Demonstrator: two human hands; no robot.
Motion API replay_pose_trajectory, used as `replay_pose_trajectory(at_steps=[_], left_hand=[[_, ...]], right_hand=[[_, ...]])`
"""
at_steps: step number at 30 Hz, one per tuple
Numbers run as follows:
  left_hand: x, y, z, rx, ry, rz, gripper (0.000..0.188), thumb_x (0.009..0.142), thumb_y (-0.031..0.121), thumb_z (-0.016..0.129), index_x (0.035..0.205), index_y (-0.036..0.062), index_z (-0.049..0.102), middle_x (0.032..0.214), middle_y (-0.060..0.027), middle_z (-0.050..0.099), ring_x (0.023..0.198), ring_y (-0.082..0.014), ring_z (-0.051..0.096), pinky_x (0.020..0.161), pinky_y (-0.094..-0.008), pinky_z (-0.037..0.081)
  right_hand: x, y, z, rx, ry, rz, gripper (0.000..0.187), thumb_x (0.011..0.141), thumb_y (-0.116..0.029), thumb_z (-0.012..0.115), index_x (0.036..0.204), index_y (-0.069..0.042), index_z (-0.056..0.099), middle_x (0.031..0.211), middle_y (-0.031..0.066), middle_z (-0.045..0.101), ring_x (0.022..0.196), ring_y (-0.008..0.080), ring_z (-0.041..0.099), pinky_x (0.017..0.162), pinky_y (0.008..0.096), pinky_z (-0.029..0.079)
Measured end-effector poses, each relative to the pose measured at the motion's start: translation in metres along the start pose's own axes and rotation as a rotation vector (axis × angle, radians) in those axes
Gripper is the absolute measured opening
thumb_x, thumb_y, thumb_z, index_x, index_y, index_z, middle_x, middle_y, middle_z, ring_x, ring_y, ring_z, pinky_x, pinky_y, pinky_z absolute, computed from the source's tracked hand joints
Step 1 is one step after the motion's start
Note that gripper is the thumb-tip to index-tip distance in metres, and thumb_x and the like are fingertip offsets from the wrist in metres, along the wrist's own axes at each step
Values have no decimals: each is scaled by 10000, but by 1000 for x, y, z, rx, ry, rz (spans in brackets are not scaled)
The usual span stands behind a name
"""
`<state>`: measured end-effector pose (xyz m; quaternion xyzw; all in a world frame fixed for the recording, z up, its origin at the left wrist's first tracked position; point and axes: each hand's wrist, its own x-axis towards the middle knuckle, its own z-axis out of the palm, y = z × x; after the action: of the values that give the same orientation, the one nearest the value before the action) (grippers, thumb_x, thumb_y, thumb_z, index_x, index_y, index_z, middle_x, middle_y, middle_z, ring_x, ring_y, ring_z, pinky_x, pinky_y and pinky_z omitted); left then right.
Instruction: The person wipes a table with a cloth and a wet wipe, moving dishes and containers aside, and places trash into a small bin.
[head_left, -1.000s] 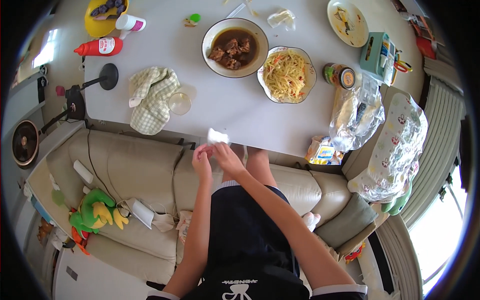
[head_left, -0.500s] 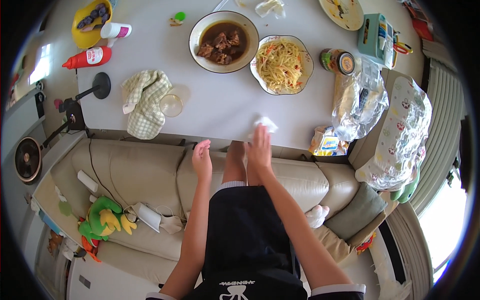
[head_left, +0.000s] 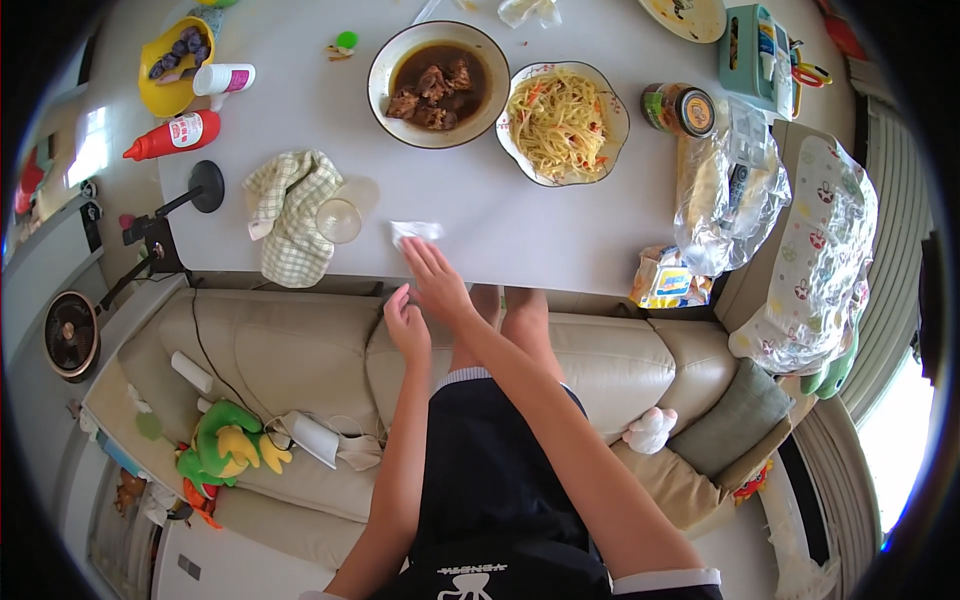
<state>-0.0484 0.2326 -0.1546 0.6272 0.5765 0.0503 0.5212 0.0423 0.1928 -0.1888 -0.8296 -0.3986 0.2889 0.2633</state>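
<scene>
My right hand (head_left: 438, 285) reaches over the table's front edge, fingers stretched out and close together. Its fingertips press down on a crumpled white tissue (head_left: 415, 231) lying on the pale tabletop (head_left: 480, 225). Just below it, my left hand (head_left: 405, 320) hovers by the edge, fingers loosely curled and apart, with nothing visible in them. To the left of the tissue stands a clear cup (head_left: 340, 221), beside a green checked cloth (head_left: 300, 225). Beyond lie a bowl of meat in brown sauce (head_left: 435, 88) and a bowl of shredded vegetables (head_left: 565, 125).
A brown-lidded jar (head_left: 680, 108), clear plastic bags (head_left: 730, 195) and a yellow-blue packet (head_left: 668, 280) occupy the right side. At left are a red squeeze bottle (head_left: 175, 135), a white cup (head_left: 222, 79) and a black stand (head_left: 205, 187). The beige sofa (head_left: 290, 330) runs along the front edge.
My right hand has slid left along the tabletop with the tissue under its fingertips, coming close to my left hand. My left hand has dropped slightly toward me.
</scene>
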Motion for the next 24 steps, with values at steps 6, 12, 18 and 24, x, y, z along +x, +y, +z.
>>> replay_pose_trajectory(at_steps=[6,12,18,24], left_hand=[[4,11,-1,45,-7,-26,351,765,-25,388,1094,-3,509,1107,-100,513,1043,-204,476,903,-301,367],[7,4,18,16,-19,86,350,766,-36,380,1080,28,520,1079,-90,478,1008,-205,461,861,-320,379],[2,36,41,157,-114,213,341,772,-60,376,1064,38,524,1113,-79,449,1047,-190,450,904,-337,363],[1,57,66,214,-235,220,308,784,-53,381,1032,42,538,1122,-67,492,1046,-186,462,874,-314,383]], right_hand=[[33,29,-26,-258,125,178,649,804,-315,504,1303,30,274,1409,116,169,1302,253,157,1055,365,166],[-45,30,-7,-460,-160,122,701,789,-357,517,1325,6,246,1409,113,169,1298,240,173,1052,368,186],[-105,46,-26,-190,-60,395,709,797,-351,522,1327,14,224,1405,109,181,1285,253,204,1049,371,183],[-103,137,-79,-252,271,744,683,854,-326,426,1322,78,137,1401,239,68,1306,357,81,1060,420,123]])
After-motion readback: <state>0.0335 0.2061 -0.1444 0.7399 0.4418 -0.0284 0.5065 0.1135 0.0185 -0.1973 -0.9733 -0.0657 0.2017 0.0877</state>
